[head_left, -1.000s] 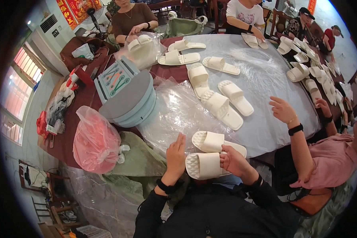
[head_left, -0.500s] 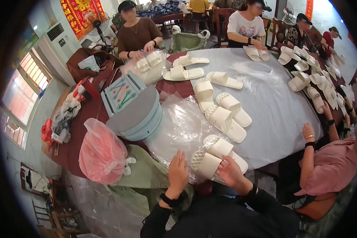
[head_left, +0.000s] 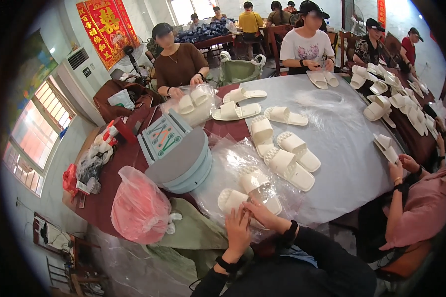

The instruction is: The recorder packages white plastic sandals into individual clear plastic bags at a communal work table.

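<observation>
Two cream slippers, a near slipper point(head_left: 231, 200) and a far slipper point(head_left: 257, 182), lie side by side on a clear plastic bag point(head_left: 223, 161) at the table's near edge. Whether the slippers are inside the bag or on top of it is unclear. My right hand point(head_left: 266, 214) is closed on the near slipper, over its sole, with the fingertips partly hidden. Against it, just left of the sole, rests my left hand point(head_left: 239, 232), its fingers stretched out and touching the slipper's side.
More slippers point(head_left: 290, 169) lie ahead on the grey cloth point(head_left: 342, 168). To the left stand a grey-blue plastic case point(head_left: 176, 153) and a pink bag point(head_left: 141, 205). Co-workers handle slippers across the table and at right; one pink-sleeved person point(head_left: 421, 208) sits close.
The two near slippers have moved left onto the clear plastic, along with my right hand. My left hand has come beside it. The person at right now holds up a slipper.
</observation>
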Motion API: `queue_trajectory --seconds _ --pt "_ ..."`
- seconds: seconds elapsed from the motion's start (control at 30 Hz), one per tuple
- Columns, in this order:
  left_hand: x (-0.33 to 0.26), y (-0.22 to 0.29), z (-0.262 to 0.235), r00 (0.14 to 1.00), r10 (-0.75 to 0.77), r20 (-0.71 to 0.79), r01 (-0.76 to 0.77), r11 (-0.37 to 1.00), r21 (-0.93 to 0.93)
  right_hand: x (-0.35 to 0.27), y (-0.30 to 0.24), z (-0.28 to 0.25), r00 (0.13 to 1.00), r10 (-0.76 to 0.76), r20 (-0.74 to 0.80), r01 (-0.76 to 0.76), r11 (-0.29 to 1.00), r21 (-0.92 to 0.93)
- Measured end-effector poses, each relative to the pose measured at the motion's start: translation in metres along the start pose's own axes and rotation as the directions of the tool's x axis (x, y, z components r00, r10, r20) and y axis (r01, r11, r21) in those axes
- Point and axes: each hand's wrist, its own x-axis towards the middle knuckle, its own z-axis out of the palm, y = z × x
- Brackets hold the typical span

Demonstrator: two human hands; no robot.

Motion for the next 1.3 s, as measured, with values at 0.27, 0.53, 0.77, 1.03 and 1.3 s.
queue_trajectory --seconds 0.27,0.53,0.77,1.03,1.3 --pt "-0.018 0.005 -0.011 0.931 -0.336 -0.145 0.342 0.939 0.021 0.004 0.002 0.0 0.999 0.042 0.009 -0.043 0.947 0.319" --pt "-0.029 -0.002 -0.01 0.898 -0.438 0.037 0.439 0.894 -0.092 0.017 0.004 0.01 0.983 -0.023 0.184 -0.023 0.97 0.243" --pt "-0.012 0.007 -0.029 0.836 -0.548 0.03 0.519 0.772 -0.368 0.004 -0.03 0.016 0.957 0.193 0.217 -0.182 0.981 -0.073" --pt "-0.005 -0.022 -0.05 0.774 -0.632 0.022 0.367 0.42 -0.83 -0.032 -0.071 -0.008 0.8 -0.482 0.357 0.333 -0.139 -0.933" --pt "0.023 -0.029 -0.1 0.756 -0.654 -0.017 0.196 0.252 -0.948 -0.062 -0.098 -0.018 0.824 -0.17 0.54 0.43 -0.431 -0.793"
